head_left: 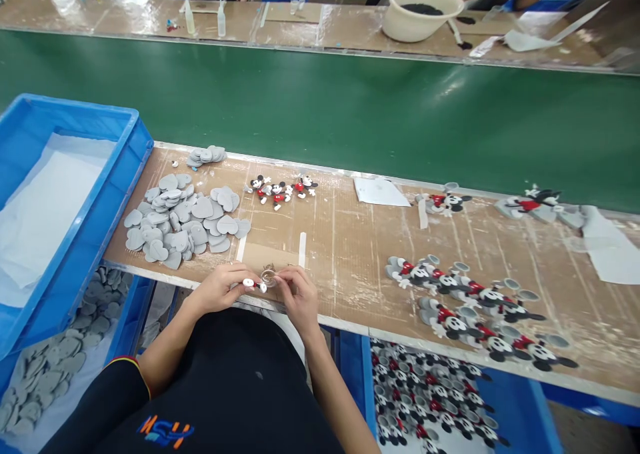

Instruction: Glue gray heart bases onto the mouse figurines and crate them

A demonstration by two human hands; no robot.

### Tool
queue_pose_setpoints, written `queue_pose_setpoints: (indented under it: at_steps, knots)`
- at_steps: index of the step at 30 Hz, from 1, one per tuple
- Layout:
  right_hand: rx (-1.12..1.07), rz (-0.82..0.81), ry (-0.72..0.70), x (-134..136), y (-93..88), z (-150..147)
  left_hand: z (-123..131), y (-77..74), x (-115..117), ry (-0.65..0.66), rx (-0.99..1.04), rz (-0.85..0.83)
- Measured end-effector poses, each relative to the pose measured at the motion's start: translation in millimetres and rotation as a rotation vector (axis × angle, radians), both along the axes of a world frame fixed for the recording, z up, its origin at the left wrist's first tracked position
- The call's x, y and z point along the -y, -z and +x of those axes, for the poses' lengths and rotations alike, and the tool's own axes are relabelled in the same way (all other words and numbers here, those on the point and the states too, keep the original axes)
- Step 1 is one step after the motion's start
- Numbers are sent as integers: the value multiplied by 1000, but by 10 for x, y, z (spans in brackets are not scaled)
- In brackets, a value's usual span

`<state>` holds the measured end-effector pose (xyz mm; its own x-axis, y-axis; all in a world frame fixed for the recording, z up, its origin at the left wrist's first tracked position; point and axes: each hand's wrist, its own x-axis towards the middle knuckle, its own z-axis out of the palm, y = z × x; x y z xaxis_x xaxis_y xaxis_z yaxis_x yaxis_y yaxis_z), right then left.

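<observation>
My left hand point(223, 289) is closed around a small cartoon-mouse figure point(249, 283), of which a white part shows, at the near edge of the wooden bench point(350, 247). My right hand point(296, 293) pinches a small clear ring-like piece point(269, 278) against it. Both hands meet just above my lap. A heap of grey heart-shaped pieces point(185, 221) lies just beyond my left hand. Three loose mouse figures point(280, 191) lie further back.
A blue crate point(115, 174) with white sheets stands at the left. Rows of finished mouse figures point(475, 307) cover the bench's right side. Blue bins below hold grey hearts point(45, 367) and mouse figures point(430, 401). A green conveyor belt point(350, 107) runs behind; other people's hands and a beige bowl point(423, 11) lie beyond.
</observation>
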<state>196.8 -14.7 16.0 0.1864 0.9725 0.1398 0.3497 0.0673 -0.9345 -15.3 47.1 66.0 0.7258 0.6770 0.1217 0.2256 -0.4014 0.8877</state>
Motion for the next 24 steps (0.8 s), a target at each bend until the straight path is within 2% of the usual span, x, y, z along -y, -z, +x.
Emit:
queue_pose_setpoints:
  at_steps: [4,8,12,15,19,24]
  knots:
    - [-73,-32,106,6,-84,41,10,-5,0,3,19,-16]
    - [-236,-76,200,8,-369,79,51,-16,13,16,50,-29]
    - [-330,-21,180,42,-701,53,136,-56,41,35,67,-22]
    - [-308,63,117,80,-849,1,195,-91,58,51,73,3]
    - [-227,147,46,104,-901,-54,235,-111,72,71,73,24]
    - [-165,184,-12,110,-860,-77,233,-104,89,82,76,43]
